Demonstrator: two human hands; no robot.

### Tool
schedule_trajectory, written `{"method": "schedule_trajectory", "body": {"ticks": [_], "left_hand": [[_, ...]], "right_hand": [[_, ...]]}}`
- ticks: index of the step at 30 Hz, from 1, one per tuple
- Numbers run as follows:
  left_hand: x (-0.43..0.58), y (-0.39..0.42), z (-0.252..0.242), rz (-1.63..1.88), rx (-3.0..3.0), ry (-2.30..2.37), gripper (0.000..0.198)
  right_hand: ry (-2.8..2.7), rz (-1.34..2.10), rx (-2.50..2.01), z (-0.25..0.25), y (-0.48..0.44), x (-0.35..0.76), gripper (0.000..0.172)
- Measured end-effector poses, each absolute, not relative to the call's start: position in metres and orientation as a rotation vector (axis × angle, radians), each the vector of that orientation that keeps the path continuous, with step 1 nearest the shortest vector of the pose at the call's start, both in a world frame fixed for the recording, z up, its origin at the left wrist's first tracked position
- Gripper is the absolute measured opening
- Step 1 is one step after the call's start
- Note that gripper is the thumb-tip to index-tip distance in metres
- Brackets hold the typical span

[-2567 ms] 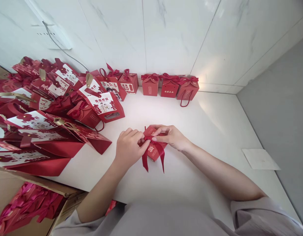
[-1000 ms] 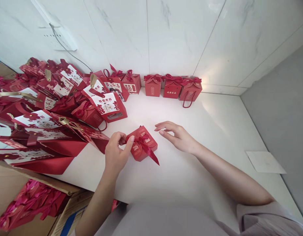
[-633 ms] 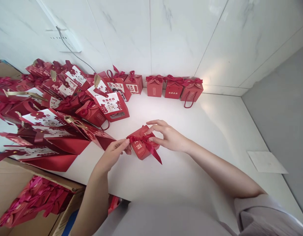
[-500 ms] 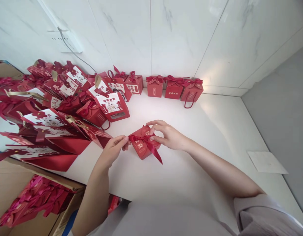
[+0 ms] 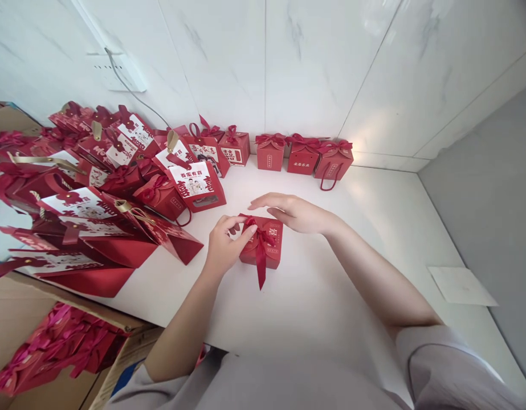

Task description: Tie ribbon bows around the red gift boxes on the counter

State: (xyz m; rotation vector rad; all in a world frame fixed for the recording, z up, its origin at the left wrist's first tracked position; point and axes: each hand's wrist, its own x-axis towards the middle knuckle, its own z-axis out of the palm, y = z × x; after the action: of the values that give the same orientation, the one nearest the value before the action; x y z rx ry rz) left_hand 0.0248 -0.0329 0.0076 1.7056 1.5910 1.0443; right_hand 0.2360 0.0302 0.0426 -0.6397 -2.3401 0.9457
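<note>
A small red gift box (image 5: 269,250) with a gold double-happiness sign stands upright on the white table (image 5: 314,296), a red ribbon (image 5: 260,262) tied on top with one tail hanging down its front. My left hand (image 5: 224,245) is closed, pinching the ribbon bow at the box's top left corner. My right hand (image 5: 288,212) hovers just over the far top edge of the box, fingers stretched out flat, holding nothing.
A heap of red gift bags and boxes (image 5: 96,193) fills the left of the table. Several small red boxes (image 5: 303,155) line the marble wall. A cardboard carton of red ribbons (image 5: 53,353) sits lower left. A white paper sheet (image 5: 461,286) lies at right.
The box has been turned upright and square to me, and shifted slightly right. My right hand let go of it and lifted flat above it. My left hand moved in onto the bow.
</note>
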Motion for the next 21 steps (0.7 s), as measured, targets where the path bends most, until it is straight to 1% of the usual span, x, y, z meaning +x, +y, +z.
{"method": "schedule_trajectory", "body": {"ticks": [3,4,6,9,13,14,15,18,21], "left_hand": [[0.021,-0.022,0.002,1.021,1.627,1.426,0.023],[0.018,-0.019,0.001,1.006,1.609,1.372,0.022],[0.014,-0.017,-0.001,0.983,1.573,1.301,0.019],[0.01,-0.018,-0.003,0.952,1.51,1.258,0.018],[0.012,-0.024,0.0,0.905,1.596,1.237,0.015],[0.014,-0.025,0.002,0.911,1.643,1.243,0.015],[0.016,-0.026,0.005,0.919,1.686,1.254,0.015],[0.022,-0.027,0.01,0.935,1.728,1.292,0.019],[0.025,-0.028,0.011,0.912,1.6,1.276,0.025]], "right_hand": [[-2.46,1.058,-0.557,0.033,0.054,0.221,0.073],[-2.504,1.142,-0.513,0.03,0.062,0.216,0.077],[-2.557,1.288,-0.441,0.025,0.073,0.21,0.079],[-2.579,1.362,-0.412,0.02,0.084,0.205,0.067],[-2.527,1.322,-0.472,0.018,0.087,0.206,0.031],[-2.501,1.312,-0.5,0.02,0.086,0.209,0.025],[-2.477,1.3,-0.532,0.023,0.084,0.212,0.022],[-2.452,1.219,-0.646,0.037,0.072,0.228,0.021],[-2.441,1.086,-0.763,0.057,0.054,0.247,0.022]]}}
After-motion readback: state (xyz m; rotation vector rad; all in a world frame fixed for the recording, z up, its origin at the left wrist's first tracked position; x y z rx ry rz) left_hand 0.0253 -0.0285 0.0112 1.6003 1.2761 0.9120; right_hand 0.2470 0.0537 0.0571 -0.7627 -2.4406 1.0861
